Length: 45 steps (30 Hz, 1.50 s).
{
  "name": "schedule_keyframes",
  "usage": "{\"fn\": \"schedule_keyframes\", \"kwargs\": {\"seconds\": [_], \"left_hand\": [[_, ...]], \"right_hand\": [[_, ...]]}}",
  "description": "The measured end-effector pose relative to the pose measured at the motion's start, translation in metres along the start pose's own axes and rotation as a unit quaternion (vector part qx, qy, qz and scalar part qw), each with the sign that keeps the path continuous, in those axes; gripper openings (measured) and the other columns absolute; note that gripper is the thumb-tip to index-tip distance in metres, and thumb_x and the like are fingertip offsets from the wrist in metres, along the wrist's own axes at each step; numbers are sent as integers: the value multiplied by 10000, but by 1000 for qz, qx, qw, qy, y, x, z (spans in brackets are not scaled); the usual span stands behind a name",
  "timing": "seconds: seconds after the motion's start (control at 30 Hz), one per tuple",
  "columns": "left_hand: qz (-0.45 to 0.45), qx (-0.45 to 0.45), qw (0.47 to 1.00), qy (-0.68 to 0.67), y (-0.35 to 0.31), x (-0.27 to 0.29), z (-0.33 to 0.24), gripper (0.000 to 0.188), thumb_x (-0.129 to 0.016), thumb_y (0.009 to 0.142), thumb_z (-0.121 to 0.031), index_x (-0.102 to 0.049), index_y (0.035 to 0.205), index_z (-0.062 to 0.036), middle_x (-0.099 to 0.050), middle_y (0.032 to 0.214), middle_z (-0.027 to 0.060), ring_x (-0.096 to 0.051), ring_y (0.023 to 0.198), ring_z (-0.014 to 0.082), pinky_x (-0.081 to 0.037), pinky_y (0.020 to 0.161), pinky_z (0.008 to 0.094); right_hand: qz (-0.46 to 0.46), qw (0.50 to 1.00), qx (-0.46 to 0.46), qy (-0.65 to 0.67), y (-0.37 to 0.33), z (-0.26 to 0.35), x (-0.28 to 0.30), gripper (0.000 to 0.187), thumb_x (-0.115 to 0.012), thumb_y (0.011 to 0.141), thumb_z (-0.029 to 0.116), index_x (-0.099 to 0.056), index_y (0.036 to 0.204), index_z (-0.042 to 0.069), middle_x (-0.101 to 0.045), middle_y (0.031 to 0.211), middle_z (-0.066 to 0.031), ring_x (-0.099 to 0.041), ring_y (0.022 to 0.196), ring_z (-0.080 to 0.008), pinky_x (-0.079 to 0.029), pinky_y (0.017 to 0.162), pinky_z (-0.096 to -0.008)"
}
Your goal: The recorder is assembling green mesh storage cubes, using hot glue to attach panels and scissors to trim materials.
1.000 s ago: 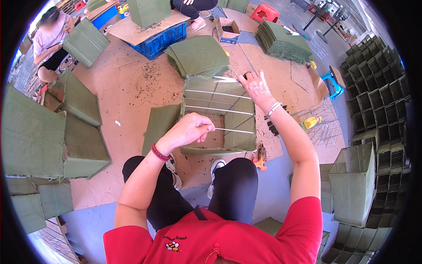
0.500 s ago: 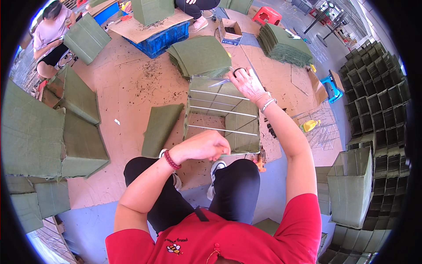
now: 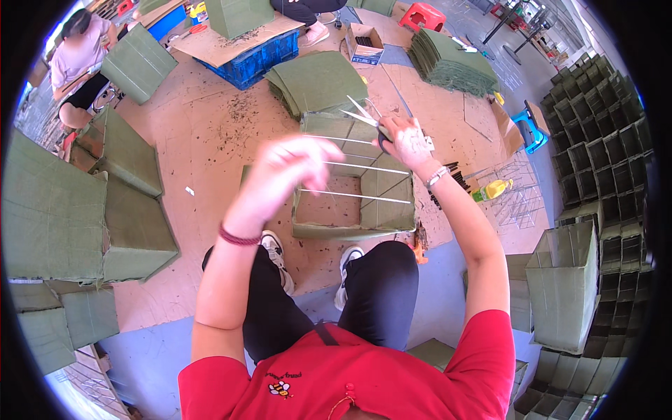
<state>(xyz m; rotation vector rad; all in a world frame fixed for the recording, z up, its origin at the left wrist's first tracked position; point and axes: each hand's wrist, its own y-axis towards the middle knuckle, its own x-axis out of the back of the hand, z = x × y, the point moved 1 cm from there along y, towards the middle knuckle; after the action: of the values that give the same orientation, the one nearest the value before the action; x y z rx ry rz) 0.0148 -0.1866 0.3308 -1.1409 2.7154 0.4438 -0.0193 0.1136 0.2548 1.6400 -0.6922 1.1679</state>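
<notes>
In front of my feet stands a green fabric box [image 3: 348, 232] whose thin metal rods cross its open top. My right hand [image 3: 409, 145] is closed round a pair of scissors [image 3: 362, 115] over the box's far right part; the blades are spread and point up and left. My left hand [image 3: 297, 164] hovers over the box's left side, close above the rods. Motion smears its fingers, so whether it holds anything cannot be made out. Beyond the box lies a stack of green fabric sheets [image 3: 316, 78].
Large green boxes [image 3: 52, 210] stand at the left, and many more [image 3: 595, 140] are stacked at the right. A yellow bottle [image 3: 493, 190] lies by loose wire frames. Farther off are a blue crate [image 3: 248, 64], a red stool [image 3: 423, 17] and a seated person [image 3: 80, 59].
My left hand has moved up and away from the box's near edge to above the rods. My right hand has shifted slightly nearer, and the scissor blades are now plainly spread.
</notes>
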Motion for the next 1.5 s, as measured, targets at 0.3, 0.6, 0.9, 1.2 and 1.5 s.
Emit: {"fn": "schedule_keyframes", "kwargs": {"seconds": [0.3, 0.6, 0.9, 1.2, 1.5], "left_hand": [[-243, -276, 921, -130, -20, 81, -29, 246, -482, 944, -126, -541, 1132, 21, -493, 687, 7, -442, 641, 78, -369, 583, 212], [-227, -165, 959, 42, -64, 111, -56, 206, -538, 913, -142, -601, 1029, 17, -523, 686, 6, -467, 611, 76, -359, 561, 200], [-397, 95, 645, 646, -88, 160, -25, 169, -626, 810, -162, -665, 891, -18, -657, 826, 112, -622, 775, 287, -491, 719, 319], [-103, 239, 623, 738, 86, 39, 83, 770, -740, 659, -469, -436, 1185, 3, -524, 1186, 202, -567, 1051, 313, -481, 869, 374], [-98, 74, 508, 853, 102, 51, 139, 298, -600, 699, -58, -555, 972, 54, -648, 736, 170, -662, 684, 280, -538, 602, 364]], "right_hand": [[183, 970, -117, 113, -9, 63, 9, 528, -673, 702, 540, -626, 882, 46, -647, 755, -161, -644, 777, -305, -501, 701, -405], [126, 962, -206, 130, -20, 79, 3, 520, -677, 709, 523, -602, 912, 50, -655, 804, -152, -645, 791, -312, -503, 714, -406], [18, 929, -284, 236, -46, 69, -15, 495, -722, 714, 439, -589, 1009, 65, -581, 656, -60, -611, 638, -252, -486, 619, -360], [-15, 910, -303, 284, -44, 72, -20, 475, -730, 698, 450, -588, 941, 67, -592, 671, -66, -619, 662, -250, -489, 629, -366], [-59, 924, -270, 266, -49, 69, -23, 436, -735, 697, 412, -578, 895, 57, -625, 731, -96, -626, 715, -287, -490, 641, -388]]}}
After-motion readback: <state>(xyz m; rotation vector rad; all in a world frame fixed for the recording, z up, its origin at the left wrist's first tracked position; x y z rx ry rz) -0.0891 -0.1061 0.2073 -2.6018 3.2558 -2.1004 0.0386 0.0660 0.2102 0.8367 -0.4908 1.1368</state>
